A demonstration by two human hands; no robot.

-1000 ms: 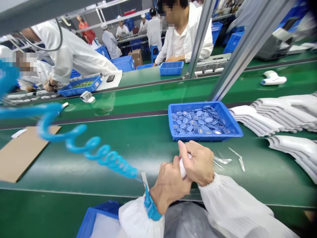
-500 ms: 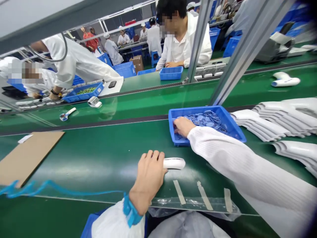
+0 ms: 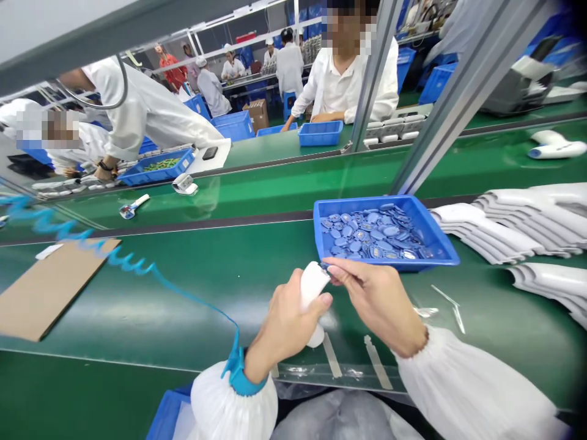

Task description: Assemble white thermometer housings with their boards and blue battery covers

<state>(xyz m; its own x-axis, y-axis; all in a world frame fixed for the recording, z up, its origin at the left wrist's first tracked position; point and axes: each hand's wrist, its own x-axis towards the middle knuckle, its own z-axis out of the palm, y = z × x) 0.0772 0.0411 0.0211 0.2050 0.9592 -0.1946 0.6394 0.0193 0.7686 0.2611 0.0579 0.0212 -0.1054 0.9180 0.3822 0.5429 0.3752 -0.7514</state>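
Note:
My left hand (image 3: 291, 315) is closed around a white curved plastic housing (image 3: 313, 284), which is tilted with its open end up. Between the thumb and fingers of my right hand (image 3: 378, 299) is a small blue oval piece (image 3: 324, 266), held against that end of the housing; the fingertips hide most of it. Just beyond my hands stands a blue bin (image 3: 387, 267) holding many loose blue oval pieces (image 3: 367, 234). A blue wrist strap (image 3: 247, 380) with a coiled cord circles my left wrist.
White curved shells (image 3: 486, 229) lie stacked at the right. Brown cardboard (image 3: 50, 293) rests at the left. Strips of tape (image 3: 378, 363) cross the front edge. A metal post (image 3: 468, 104) slants up behind the bin. A conveyor (image 3: 257, 180) runs beyond, with co-workers across it.
My right hand has come out of the bin with a blue oval piece and met the housing. My left hand has lifted and tilted the housing off the table.

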